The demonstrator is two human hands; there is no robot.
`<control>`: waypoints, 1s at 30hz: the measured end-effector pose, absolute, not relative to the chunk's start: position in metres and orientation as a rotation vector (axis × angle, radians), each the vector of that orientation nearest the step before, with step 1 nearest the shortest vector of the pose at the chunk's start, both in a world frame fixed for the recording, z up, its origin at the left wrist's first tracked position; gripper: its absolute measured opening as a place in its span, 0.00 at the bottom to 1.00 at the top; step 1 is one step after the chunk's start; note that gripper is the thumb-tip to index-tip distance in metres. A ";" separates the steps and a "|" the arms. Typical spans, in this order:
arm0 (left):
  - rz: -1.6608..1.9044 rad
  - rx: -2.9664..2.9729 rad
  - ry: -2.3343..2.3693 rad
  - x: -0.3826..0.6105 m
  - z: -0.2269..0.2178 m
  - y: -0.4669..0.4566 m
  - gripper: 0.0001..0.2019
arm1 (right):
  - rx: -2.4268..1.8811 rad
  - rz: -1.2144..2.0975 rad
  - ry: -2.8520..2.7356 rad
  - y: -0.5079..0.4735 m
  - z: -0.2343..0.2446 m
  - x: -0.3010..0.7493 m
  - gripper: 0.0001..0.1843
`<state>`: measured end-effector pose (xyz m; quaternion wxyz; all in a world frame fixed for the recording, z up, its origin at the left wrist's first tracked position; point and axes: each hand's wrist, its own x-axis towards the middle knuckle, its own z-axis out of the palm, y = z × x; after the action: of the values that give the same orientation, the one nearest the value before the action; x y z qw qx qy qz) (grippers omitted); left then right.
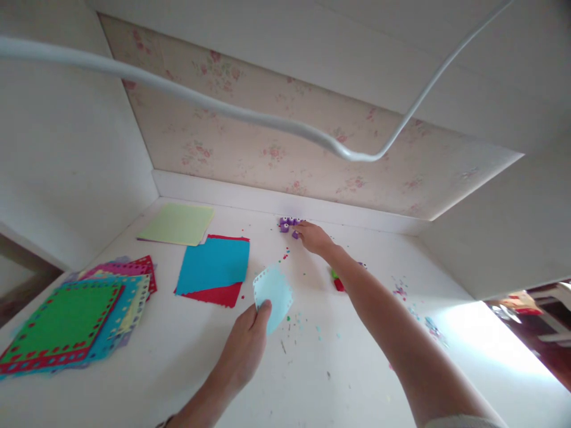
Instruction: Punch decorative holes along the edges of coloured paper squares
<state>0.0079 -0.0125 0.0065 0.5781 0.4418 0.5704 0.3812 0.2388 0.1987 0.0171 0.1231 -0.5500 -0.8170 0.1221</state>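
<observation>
My left hand (252, 339) pinches a pale blue sheet of paper (279, 303) between thumb and fingers and holds it up above the table. Small holes run along that sheet's edges. Farther off, near the back of the table, my right hand (314, 238) has its fingers closed at a small purple craft punch (295, 235). Its fingertips partly cover the punch. Beside them stands a cluster of similar purple punches (284, 224), some hidden behind the fingers.
Blue paper (214, 261) over red lies left of centre, with pale green sheets (178, 223) behind. A stack of hole-edged coloured sheets (66, 318) is at far left. Red and green punches (339, 284) sit by my right forearm. Paper bits dot the white table (312, 380). A white cable (285, 123) crosses above.
</observation>
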 end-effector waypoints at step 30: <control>0.952 1.020 1.186 0.022 0.010 -0.022 0.21 | -1.159 1.283 -1.103 -0.041 0.002 0.224 0.16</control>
<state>0.0220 -0.0221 0.0100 0.6094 0.4415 0.5137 0.4120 0.2238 -0.0409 0.0023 0.5186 -0.4832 -0.4599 0.5349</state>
